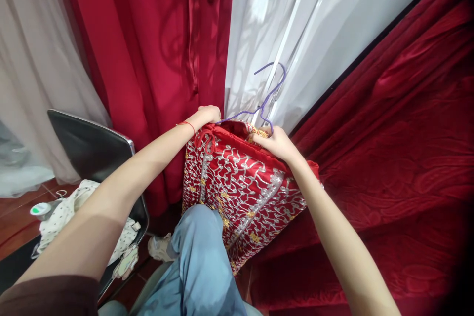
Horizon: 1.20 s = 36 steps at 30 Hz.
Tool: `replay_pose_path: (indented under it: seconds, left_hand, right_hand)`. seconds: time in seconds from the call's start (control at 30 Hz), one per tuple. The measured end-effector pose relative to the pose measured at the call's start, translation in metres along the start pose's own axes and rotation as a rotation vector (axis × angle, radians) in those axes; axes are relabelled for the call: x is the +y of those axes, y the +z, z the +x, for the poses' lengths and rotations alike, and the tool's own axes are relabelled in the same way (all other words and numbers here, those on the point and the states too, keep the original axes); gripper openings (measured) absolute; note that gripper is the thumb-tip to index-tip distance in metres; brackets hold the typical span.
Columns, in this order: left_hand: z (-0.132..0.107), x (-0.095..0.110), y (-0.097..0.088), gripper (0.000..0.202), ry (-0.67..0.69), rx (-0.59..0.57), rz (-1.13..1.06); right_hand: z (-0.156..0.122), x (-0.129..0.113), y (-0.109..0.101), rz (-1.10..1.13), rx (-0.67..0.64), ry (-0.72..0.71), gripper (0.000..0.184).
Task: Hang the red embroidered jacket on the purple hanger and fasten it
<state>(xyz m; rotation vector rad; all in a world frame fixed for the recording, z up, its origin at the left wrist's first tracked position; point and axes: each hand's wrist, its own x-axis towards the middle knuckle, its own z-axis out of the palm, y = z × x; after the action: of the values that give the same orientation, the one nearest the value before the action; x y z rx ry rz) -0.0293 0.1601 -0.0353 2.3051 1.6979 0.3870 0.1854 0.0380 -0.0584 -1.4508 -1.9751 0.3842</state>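
Observation:
A red skirt (240,177) with silver embroidery and gold flowers hangs in front of my raised knee. Above its red waistband stands a purple wire hanger (262,107), hook upward, its lower part hidden behind the band and my hands. My left hand (210,114) is closed on the left corner of the waistband, at the hanger's left end, above a tied red cord (207,138). On the right, my right hand (276,143) grips the waistband with the thumb on top, close to the hanger's right arm. Gold-patterned cloth (259,132) shows beside that thumb.
At left stands a black chair (92,143) bearing a dotted white cloth bag (87,202) and a small jar with a green-and-white lid (40,210). Red curtains (148,34) and a white curtain (255,19) hang ahead. Dark red velvet drapery (400,168) fills the right.

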Motion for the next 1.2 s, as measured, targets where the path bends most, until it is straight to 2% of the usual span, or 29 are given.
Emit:
replay_pose_path:
  seconds: [0.1,0.17,0.27,0.33,0.47,0.6,0.73,0.8,0.87,0.97,1.07,1.13,1.2]
  left_hand:
    - [-0.010,-0.006,-0.004,0.035,-0.030,0.271,0.235]
    - [-0.013,-0.013,-0.007,0.039,0.041,0.417,0.320]
    - [-0.014,-0.028,-0.012,0.042,0.209,0.561,0.383]
    - [-0.015,-0.040,-0.016,0.042,0.299,0.623,0.432]
    - [-0.027,-0.065,-0.028,0.038,0.418,0.565,0.538]
    - [-0.049,-0.081,-0.041,0.044,0.468,0.427,0.655]
    - [-0.067,-0.081,-0.052,0.042,0.371,0.302,0.661]
    - [-0.069,-0.077,-0.052,0.038,0.268,0.296,0.611]
    - [-0.068,-0.072,-0.046,0.035,0.133,0.360,0.522]
    - [-0.062,-0.069,-0.023,0.030,-0.018,0.524,0.339]
    - [-0.055,-0.074,0.009,0.031,-0.070,0.666,0.182]
    - [-0.051,-0.081,0.027,0.031,-0.069,0.692,0.128]
    - [-0.049,-0.086,0.034,0.032,-0.061,0.697,0.096]
  right_hand:
    - [0.002,0.000,0.001,0.012,-0.020,0.031,0.032]
    - [0.004,-0.001,0.002,0.021,-0.036,0.029,0.030]
    - [0.005,-0.004,0.002,-0.012,-0.026,0.023,0.029]
    - [0.004,-0.007,0.002,-0.079,0.001,0.073,0.035]
    - [0.002,-0.011,-0.001,-0.243,0.023,0.240,0.053]
    - [0.004,-0.012,-0.003,-0.347,0.054,0.345,0.051]
    - [0.004,-0.010,-0.001,-0.319,0.067,0.280,0.039]
    - [0.004,-0.009,0.001,-0.306,0.095,0.230,0.036]
    - [0.004,-0.008,0.002,-0.291,0.106,0.209,0.034]
    - [0.001,-0.009,0.004,-0.273,0.096,0.213,0.031]
    - [-0.003,-0.012,0.003,-0.281,0.085,0.215,0.029]
    - [-0.005,-0.013,0.003,-0.287,0.084,0.216,0.028]
    - [-0.005,-0.014,0.004,-0.285,0.093,0.215,0.028]
